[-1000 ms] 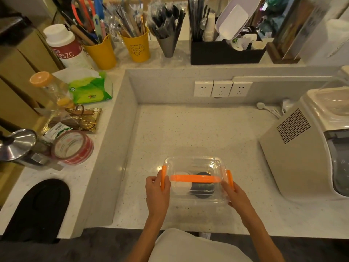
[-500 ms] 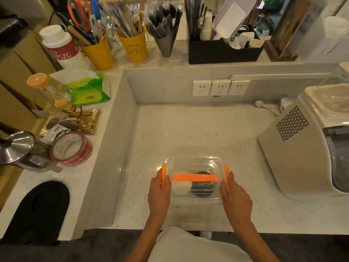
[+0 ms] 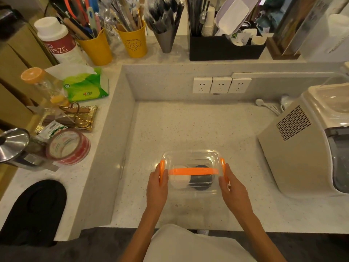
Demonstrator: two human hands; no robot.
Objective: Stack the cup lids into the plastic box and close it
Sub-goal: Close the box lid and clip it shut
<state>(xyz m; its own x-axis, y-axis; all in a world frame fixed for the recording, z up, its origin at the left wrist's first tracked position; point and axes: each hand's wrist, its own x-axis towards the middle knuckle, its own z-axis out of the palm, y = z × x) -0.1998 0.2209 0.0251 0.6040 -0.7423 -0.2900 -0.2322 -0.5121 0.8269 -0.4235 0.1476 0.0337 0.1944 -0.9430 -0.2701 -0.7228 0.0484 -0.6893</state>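
A clear plastic box (image 3: 191, 157) with its clear cover on stands on the speckled counter near the front edge. An orange handle (image 3: 192, 171) lies across its top, and orange clips sit on both short sides. Through the plastic I see a white cup lid (image 3: 178, 181) on the left and a black cup lid (image 3: 201, 181) on the right. My left hand (image 3: 157, 183) presses on the left orange clip. My right hand (image 3: 231, 185) presses flat against the right orange clip.
A beige machine (image 3: 302, 148) stands close on the right. A raised ledge on the left carries a tape roll (image 3: 69, 146), a tissue pack (image 3: 86, 85) and a metal pot lid (image 3: 13, 144). Yellow cups, utensils and a black organiser (image 3: 224, 50) line the back shelf above wall sockets (image 3: 221, 85).
My right hand has slid forward from the box's near right corner onto the right orange clip. The left hand and the box have stayed where they were.
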